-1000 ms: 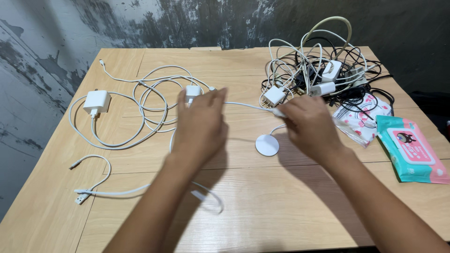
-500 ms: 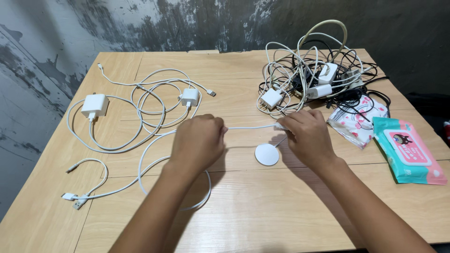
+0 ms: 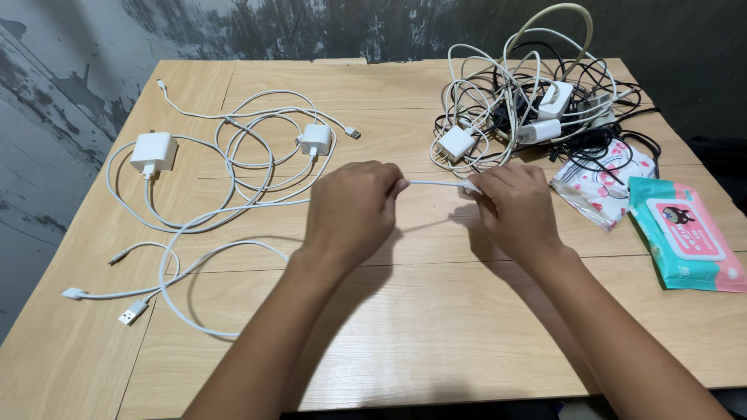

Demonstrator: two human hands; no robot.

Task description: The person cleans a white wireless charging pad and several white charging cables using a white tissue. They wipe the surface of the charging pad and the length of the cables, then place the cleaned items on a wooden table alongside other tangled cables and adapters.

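Note:
My left hand (image 3: 352, 208) and my right hand (image 3: 517, 206) hold a thin white cable (image 3: 432, 184) stretched taut between them above the wooden table (image 3: 436, 334). Both hands are closed on it, about a hand's width apart. From my left hand the cable trails left and down in a loose loop (image 3: 198, 264) across the table. The round white charging puck seen before is hidden, under or inside my right hand.
Two white wall adapters (image 3: 153, 151) (image 3: 316, 140) with coiled white cables lie at the left. A tangled heap of white and black cables and chargers (image 3: 529, 109) sits at the back right. A patterned pouch (image 3: 603, 187) and a wet-wipes pack (image 3: 689, 241) lie at the right edge.
My hands came closer together and lifted the cable taut. The round puck left the table and is out of sight. The trailing loop slid left.

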